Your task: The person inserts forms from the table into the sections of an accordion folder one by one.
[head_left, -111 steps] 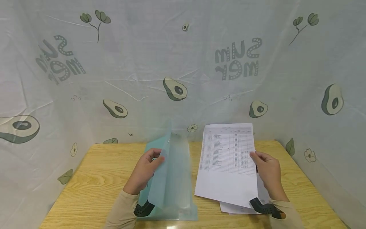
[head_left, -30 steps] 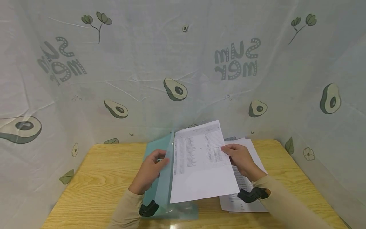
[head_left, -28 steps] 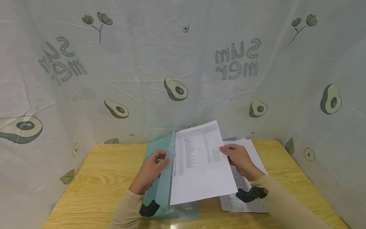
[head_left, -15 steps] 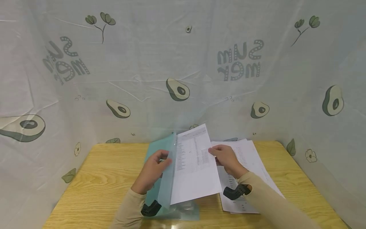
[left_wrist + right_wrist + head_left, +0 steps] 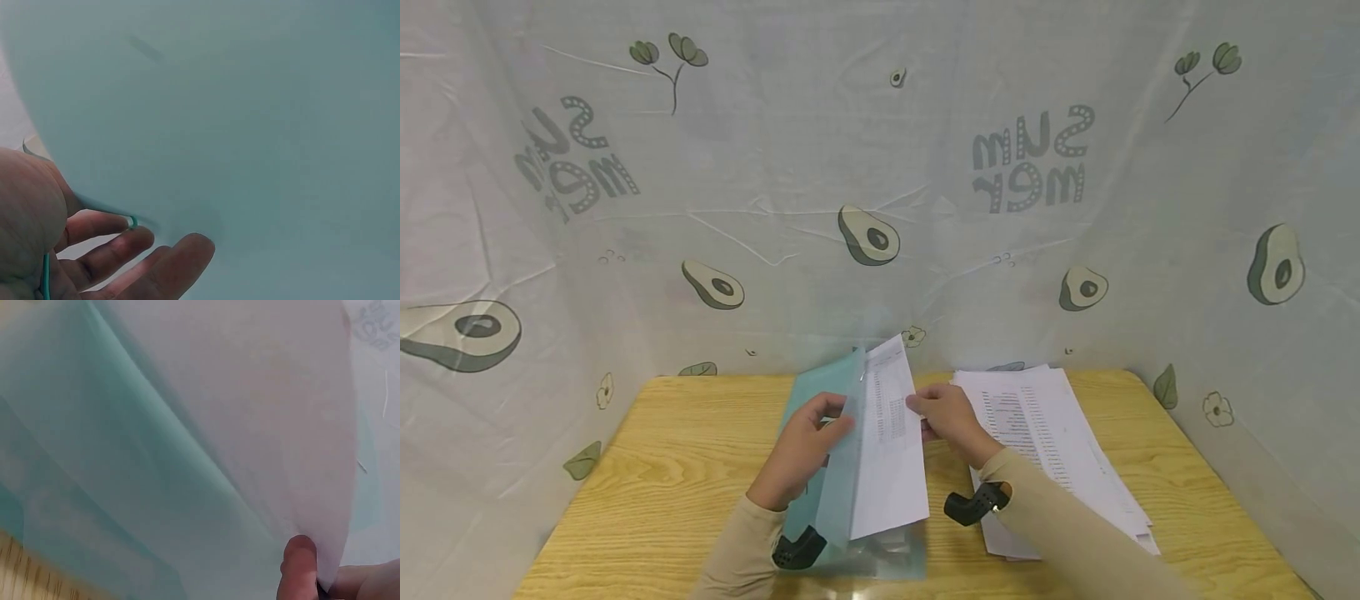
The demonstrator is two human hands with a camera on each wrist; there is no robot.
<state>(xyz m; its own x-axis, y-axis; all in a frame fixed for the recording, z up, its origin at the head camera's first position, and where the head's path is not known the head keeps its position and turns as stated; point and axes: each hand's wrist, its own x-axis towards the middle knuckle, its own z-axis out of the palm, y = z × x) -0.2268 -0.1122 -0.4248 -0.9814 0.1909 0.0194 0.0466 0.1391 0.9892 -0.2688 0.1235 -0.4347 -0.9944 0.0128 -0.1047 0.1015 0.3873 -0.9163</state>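
Observation:
My left hand holds up the front cover of a translucent teal plastic folder, thumb on the near side; the left wrist view is filled by the folder's teal sheet. In my right hand a printed sheet of paper is pinched at its right edge. The sheet stands tilted, with its left part inside the raised folder. In the right wrist view the paper lies against the teal plastic, with the right thumb on it.
A loose stack of printed papers lies on the wooden table to the right, partly under my right forearm. Behind the table hangs a pale curtain with avocado prints.
My right hand has taken the sheet from above the paper stack leftward into the folder, uncovering more of the stack. My left hand has stayed at the folder cover.

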